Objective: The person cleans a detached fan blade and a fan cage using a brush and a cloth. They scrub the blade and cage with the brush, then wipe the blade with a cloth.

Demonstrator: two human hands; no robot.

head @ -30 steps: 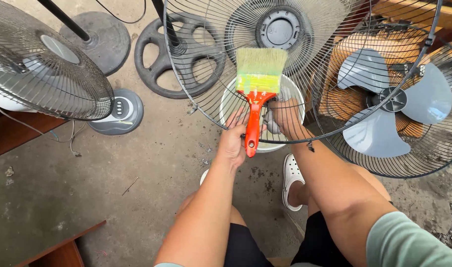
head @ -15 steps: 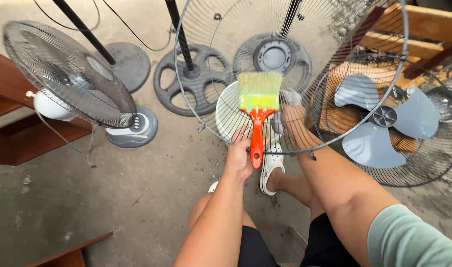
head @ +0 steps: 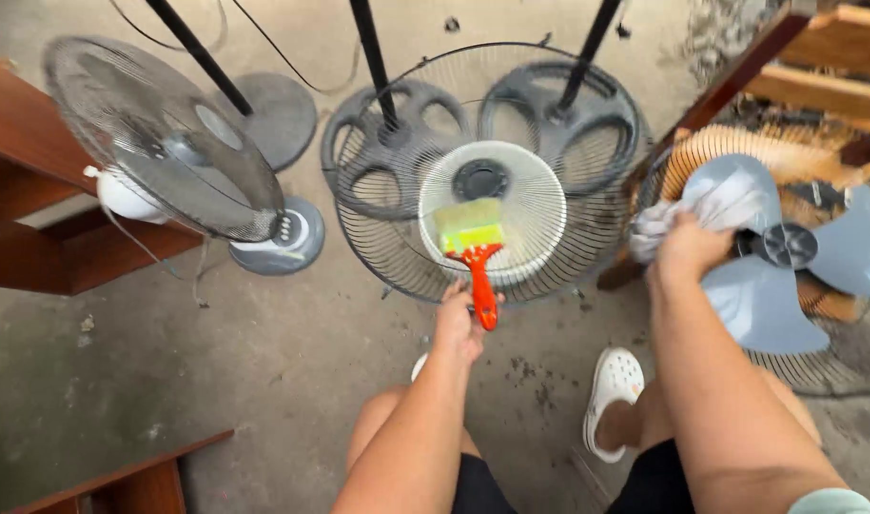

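Note:
My left hand (head: 459, 328) grips the orange handle of a wide paintbrush (head: 473, 243). Its yellow-green bristles lie against a round wire fan grille (head: 378, 243) with a white centre disc, which stands on the concrete in front of my knees. Off to the right, my right hand (head: 687, 249) clutches a white cloth (head: 706, 202) pressed on a grey fan blade (head: 758, 305) of an open fan. Neither hand holds the grille.
A caged fan (head: 159, 152) on a round base leans at the left beside brown wooden furniture (head: 26, 190). Black fan poles rise from spoked round bases (head: 363, 143) behind the grille. Wooden beams (head: 815, 86) cross the top right. My foot wears a white clog (head: 614, 385).
My right hand left the grille beside the brush and moved right onto the cloth at the fan blade. The brush stayed at the grille's centre, and my view has tilted.

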